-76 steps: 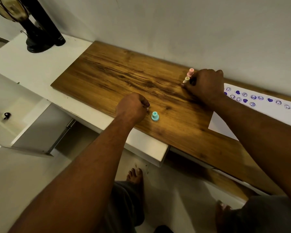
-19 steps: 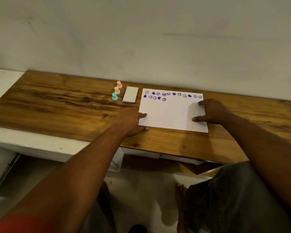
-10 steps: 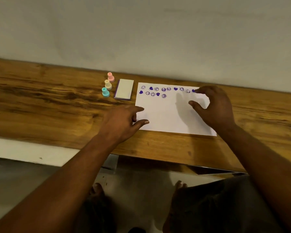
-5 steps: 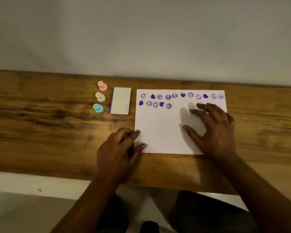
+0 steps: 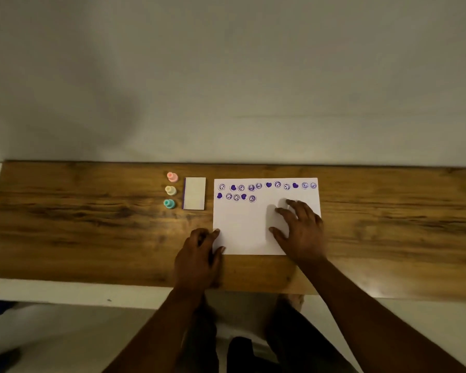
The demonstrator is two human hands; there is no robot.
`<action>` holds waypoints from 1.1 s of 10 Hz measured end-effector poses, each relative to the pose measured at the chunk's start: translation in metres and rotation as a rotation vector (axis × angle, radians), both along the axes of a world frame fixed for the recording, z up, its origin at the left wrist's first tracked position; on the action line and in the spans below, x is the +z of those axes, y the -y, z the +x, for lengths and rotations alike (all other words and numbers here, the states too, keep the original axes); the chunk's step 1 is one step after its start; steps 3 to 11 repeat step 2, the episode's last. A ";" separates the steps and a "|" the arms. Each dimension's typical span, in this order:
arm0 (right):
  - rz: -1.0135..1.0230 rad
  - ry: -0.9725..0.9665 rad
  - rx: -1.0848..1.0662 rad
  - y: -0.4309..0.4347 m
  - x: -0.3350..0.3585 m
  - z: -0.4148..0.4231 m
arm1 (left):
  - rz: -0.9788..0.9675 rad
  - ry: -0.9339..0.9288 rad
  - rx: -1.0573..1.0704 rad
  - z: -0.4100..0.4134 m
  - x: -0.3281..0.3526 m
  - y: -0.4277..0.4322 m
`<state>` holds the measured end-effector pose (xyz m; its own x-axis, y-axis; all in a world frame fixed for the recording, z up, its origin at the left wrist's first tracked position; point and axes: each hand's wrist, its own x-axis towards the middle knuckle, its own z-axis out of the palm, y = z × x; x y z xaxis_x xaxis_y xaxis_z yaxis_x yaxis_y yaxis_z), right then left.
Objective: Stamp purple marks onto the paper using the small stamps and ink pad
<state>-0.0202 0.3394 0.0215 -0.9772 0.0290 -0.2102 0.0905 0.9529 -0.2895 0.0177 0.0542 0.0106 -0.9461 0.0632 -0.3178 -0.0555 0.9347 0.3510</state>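
Three small stamps, the pink stamp (image 5: 172, 176), cream stamp (image 5: 170, 190) and teal stamp (image 5: 169, 203), stand upright in a column running away from the person, just left of the ink pad (image 5: 194, 193), whose long axis runs the same way. Both lie beyond and left of the left hand (image 5: 199, 254), clearly the nearer one. It rests at the near-left corner of the paper (image 5: 242, 227), fingers relaxed, holding nothing. The right hand (image 5: 300, 230) lies flat on the paper's right half, fingers spread, gripping nothing. The pad shows only a pale top (probably lidded); no ink is visible.
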 end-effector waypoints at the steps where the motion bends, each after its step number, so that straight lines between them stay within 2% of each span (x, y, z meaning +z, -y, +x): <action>1: -0.011 0.043 0.005 -0.004 0.015 0.000 | -0.013 0.078 -0.042 -0.003 0.018 -0.002; 2: 0.019 0.062 0.170 -0.003 0.030 0.013 | -0.037 0.157 -0.110 -0.009 0.035 -0.001; 11: 0.019 0.062 0.170 -0.003 0.030 0.013 | -0.037 0.157 -0.110 -0.009 0.035 -0.001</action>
